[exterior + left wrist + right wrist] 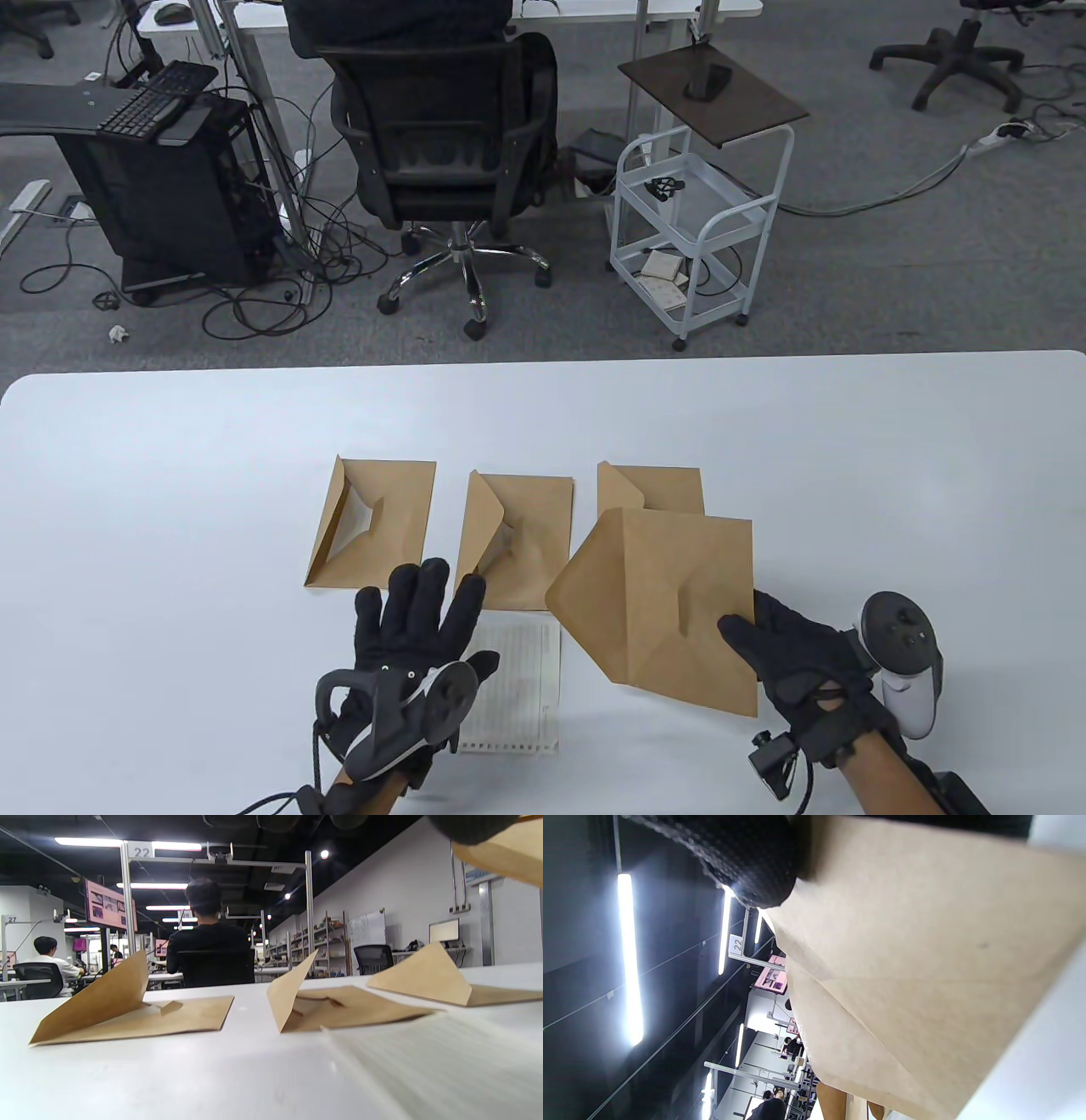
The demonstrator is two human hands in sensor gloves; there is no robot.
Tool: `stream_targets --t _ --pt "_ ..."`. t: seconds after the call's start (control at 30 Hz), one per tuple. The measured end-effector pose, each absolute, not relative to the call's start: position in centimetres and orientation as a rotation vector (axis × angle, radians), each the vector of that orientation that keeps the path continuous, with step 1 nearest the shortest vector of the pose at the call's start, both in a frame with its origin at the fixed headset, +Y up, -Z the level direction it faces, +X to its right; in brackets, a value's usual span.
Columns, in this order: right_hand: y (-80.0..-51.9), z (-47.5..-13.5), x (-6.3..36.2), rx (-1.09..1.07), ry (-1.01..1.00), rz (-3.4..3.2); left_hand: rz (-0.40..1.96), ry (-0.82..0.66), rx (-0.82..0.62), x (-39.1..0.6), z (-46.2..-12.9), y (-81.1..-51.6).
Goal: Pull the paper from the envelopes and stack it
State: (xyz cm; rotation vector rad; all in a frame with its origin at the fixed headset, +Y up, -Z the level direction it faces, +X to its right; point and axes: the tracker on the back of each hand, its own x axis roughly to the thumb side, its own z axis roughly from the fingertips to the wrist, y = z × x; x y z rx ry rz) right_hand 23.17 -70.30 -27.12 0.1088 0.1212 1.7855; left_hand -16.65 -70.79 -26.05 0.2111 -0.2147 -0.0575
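While it was lifted at a tilt above the tabletop (170,475), the held envelope (670,603) was gripped at its right edge by the right hand (793,658), the thumb laid on its upper face and the other fingers hidden beneath; its triangular flap was seen open and pointing left. In the right wrist view the same envelope (925,984) filled most of the frame, with a gloved fingertip (751,861) pressed against its top edge. Three more brown envelopes were laid flat in a row farther back: the left envelope (373,522), the middle envelope (517,539) and the far-right envelope (652,488), the last partly covered by the held one. All three were shown with their flaps raised in the left wrist view, where they appeared as the left (140,1014), the middle (339,1007) and the far-right one (441,980). A printed sheet of paper (517,688) was lying flat just in front of the middle envelope. The left hand (416,628) was spread, fingers extended and splayed, its fingertips reaching toward the near edge of the middle envelope, while its thumb side overlapped the sheet's left edge; whether the palm was pressed on the sheet could not be told. Beyond the tabletop, an office chair (441,161) and a white trolley (696,221) were standing on the grey floor.
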Motion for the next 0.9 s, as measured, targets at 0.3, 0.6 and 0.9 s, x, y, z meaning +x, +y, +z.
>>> stream_targets --t 0.3,0.6,0.9 --pt "-69.7 -26.5 22.5 0.096 0.142 1.916 -0.041 -0.210 0.189 -16.6 -25.7 -71.3" --pt "-70.7 -26.7 21.5 0.067 0.221 2.157 -0.036 -0.204 0.169 -16.6 -25.6 -71.4" --pt "-72.0 -27.1 20.7 0.032 0.216 2.467 -0.046 -0.207 0.160 -16.5 -25.5 -71.5"
